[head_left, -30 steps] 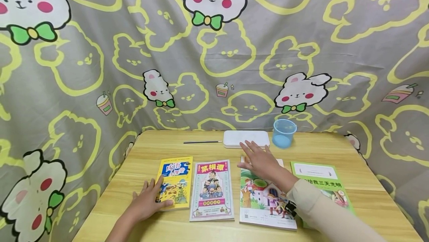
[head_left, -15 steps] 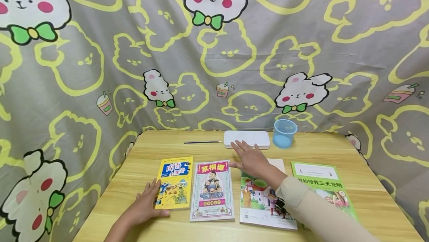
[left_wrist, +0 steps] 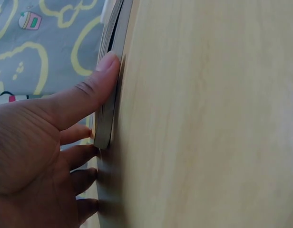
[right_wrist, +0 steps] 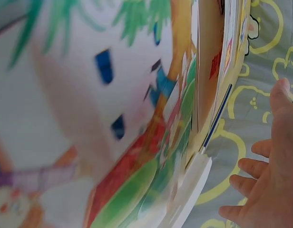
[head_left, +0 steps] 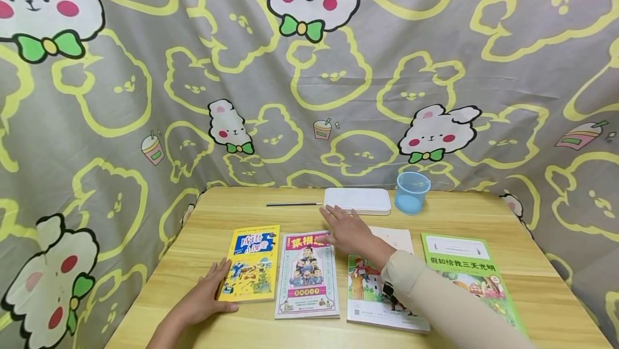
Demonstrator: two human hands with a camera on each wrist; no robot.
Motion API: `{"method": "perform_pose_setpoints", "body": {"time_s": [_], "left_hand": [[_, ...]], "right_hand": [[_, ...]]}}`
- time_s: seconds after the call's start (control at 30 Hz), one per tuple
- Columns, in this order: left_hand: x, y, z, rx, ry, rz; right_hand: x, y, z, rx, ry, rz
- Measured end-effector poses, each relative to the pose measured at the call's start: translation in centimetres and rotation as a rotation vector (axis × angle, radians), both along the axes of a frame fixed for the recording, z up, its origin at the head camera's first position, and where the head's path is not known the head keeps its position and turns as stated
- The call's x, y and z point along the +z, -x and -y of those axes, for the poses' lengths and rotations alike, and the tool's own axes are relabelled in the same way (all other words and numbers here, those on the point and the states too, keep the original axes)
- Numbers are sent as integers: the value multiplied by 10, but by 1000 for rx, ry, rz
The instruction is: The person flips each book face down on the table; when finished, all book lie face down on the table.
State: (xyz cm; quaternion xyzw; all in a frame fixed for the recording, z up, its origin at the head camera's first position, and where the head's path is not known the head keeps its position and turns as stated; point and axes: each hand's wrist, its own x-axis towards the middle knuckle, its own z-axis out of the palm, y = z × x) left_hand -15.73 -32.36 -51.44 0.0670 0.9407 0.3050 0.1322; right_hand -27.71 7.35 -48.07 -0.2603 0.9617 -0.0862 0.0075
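My left hand is at the lower left corner of a yellow book. In the left wrist view its thumb lies on the book's page edges, while the other fingers reach along the adjoining side with their tips at the table. My right hand, fingers extended, is over the top of an illustrated book and the upper right corner of a pink-titled book. The right wrist view has this hand holding nothing, apart from the illustrated cover. A green-bordered book lies at the right.
Behind the books, a white flat case lies near the table's back edge. A thin dark paintbrush is to its left and a blue translucent cup to its right. A patterned grey curtain hangs behind the wooden table.
My right hand has moved left, from above the illustrated book toward the pink-titled one, uncovering more of the green-bordered book. My left hand has slid slightly left and down off the yellow cover to its edge.
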Motion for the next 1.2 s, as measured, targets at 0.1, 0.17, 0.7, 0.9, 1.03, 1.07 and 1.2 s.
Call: {"method": "perform_pose_setpoints", "body": {"time_s": [0.1,0.17,0.7,0.9,1.03,1.07,1.2], "left_hand": [[-1,1,1,-2,3,-3],[-1,1,2,-3,6,-4],[-4,1,3,3,17,-12],[-3,0,2,10,16,-7],[-2,0,1,12,25,-5],[-2,0,1,13,26,-5],[-2,0,0,13,29,-3]], "right_hand": [[-1,1,7,12,1,10],[-2,3,12,22,1,22],[-4,12,53,98,41,76],[-8,14,70,84,42,126],[-9,13,81,95,54,150],[-9,13,83,100,61,157],[-10,13,91,109,85,175]]}}
